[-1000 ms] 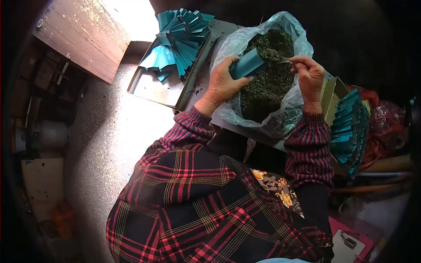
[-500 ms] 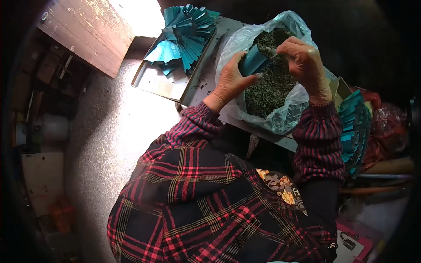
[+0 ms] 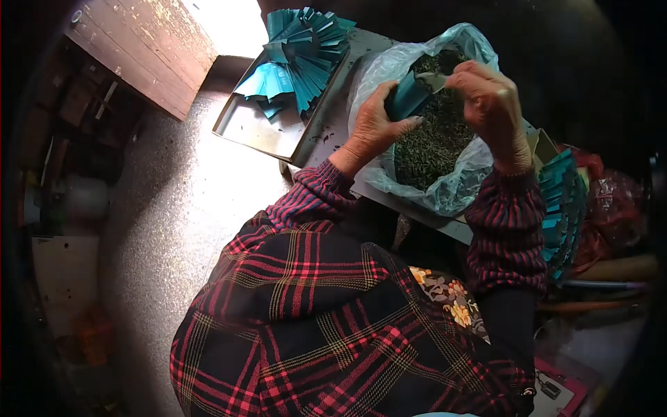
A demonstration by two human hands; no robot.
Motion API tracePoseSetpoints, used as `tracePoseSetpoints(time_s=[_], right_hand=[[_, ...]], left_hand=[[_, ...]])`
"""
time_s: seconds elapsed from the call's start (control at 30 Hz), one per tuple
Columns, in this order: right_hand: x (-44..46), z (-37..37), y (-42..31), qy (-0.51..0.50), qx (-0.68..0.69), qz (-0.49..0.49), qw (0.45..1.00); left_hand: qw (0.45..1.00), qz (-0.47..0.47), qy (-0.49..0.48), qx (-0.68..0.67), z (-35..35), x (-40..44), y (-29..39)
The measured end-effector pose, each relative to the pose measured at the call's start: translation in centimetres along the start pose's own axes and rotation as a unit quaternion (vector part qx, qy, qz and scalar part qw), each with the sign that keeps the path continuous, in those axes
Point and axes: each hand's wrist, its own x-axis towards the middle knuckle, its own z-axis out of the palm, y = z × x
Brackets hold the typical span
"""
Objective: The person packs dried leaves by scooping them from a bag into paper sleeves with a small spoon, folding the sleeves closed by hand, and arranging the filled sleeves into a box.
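Note:
My left hand (image 3: pixel 372 128) is closed around a small teal packet (image 3: pixel 410 99), its thumb along the near side. The packet leans over a clear plastic bag (image 3: pixel 368 80) of dark, loose dried leaves (image 3: pixel 431 153). In my right hand (image 3: pixel 493 104), the fingers pinch a small spoon (image 3: pixel 435 82). The spoon's bowl is at the upper end of the packet; whether it touches the rim I cannot tell. Some of the spoon's handle is hidden by my fingers.
Fanned teal packets (image 3: pixel 302 66) lie in a shallow open box (image 3: pixel 274 139) on the left. More teal packets (image 3: pixel 559 215) stand at the right, beside a red plastic bag (image 3: pixel 615 208). A worn wooden board (image 3: pixel 149 55) is at upper left. The bag rests on a table (image 3: pixel 333 132).
The spoon's bowl now shows plainly at the packet's top, where it was barely visible before. My right hand has tilted, and the packet stays in my left hand. The whole view has shifted slightly.

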Motion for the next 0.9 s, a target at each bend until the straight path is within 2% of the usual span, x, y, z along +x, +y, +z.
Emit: tracePoseSetpoints(time_s=[0.13,0.3,0.37,0.43,0.47,0.53,0.63,0.67,0.73,0.77,0.8,0.87,0.9], right_hand=[[0.0,0.4,-0.7,-0.039,-0.007,-0.041,0.998],[-1.1,-0.9,0.0,0.081,-0.032,0.076,0.993],[-2.5,-0.5,1.0,0.097,-0.034,0.08,0.991],[-4.8,0.8,1.8,0.091,-0.048,0.19,0.976],[-6.2,1.9,2.2,0.07,-0.061,0.231,0.969],[-9.7,4.5,3.4,0.034,-0.059,0.236,0.969],[-12.9,7.4,2.9,-0.107,-0.074,0.332,0.934],[-13.0,7.6,3.0,-0.107,-0.074,0.332,0.934],[-12.4,7.6,2.1,-0.034,-0.092,0.22,0.971],[-11.8,7.5,1.9,0.034,-0.109,0.206,0.972],[-10.3,6.6,0.8,0.034,-0.109,0.206,0.972],[-7.5,4.5,-1.8,0.123,0.044,0.274,0.953],[-7.1,4.2,-2.4,0.123,0.103,0.294,0.942]], left_hand=[[1.0,0.027,0.006,-0.006,-0.1,0.1,-0.1],[0.998,0.04,0.007,-0.046,-0.3,0.1,-0.5],[0.997,0.039,0.005,-0.066,-0.1,0.0,-0.6],[0.992,0.041,-0.013,-0.117,-0.1,-0.1,-0.9],[0.992,0.041,-0.013,-0.117,-0.1,-0.2,-1.0],[0.991,0.043,-0.007,-0.128,0.0,-0.3,-0.8],[0.986,0.075,-0.011,-0.15,0.6,-0.2,-1.4],[0.986,0.075,-0.011,-0.15,0.8,-0.1,-1.5],[0.986,0.072,-0.033,-0.15,1.1,-0.1,-1.5],[0.986,0.07,-0.034,-0.15,1.3,-0.1,-1.6],[0.989,0.079,-0.008,-0.121,1.5,-0.1,-1.4],[0.992,0.089,0.018,-0.091,1.7,0.0,-1.2],[0.994,0.082,0.018,-0.072,1.8,0.1,-1.0]])
